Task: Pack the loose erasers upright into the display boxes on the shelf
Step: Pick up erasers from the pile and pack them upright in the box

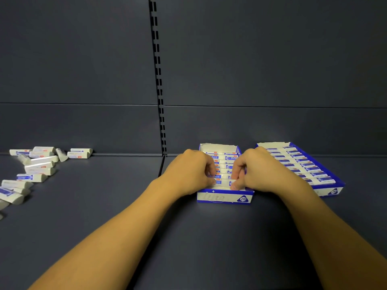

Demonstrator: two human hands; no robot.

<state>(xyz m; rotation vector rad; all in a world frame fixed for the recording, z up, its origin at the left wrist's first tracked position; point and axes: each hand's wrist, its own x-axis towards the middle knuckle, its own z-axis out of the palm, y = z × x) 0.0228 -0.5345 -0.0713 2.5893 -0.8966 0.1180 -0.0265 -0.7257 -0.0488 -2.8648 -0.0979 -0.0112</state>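
Head view: center display box [224, 197] is sitting on the shelf [209, 237], holding a row of upright erasers [225, 164]. Right box [326, 190] is looking full. Loose erasers [37, 164] are lying far left. Left hand [191, 171] and right hand [260, 170] are both curling fingers, pinching the front eraser [223, 182] inside the center box.

matt dark-grey shelf [104, 216], smooth, painted metal by the look, faintly sheened near the front. same matt finish on the back panel [251, 59], split by a slotted metal upright [158, 80]. thin printed cardboard for the middle display box [224, 197], torn white and raw along the rim; likewise the right display box [333, 190]. loose erasers [39, 164] chalky white, dull, in glossy printed paper sleeves.
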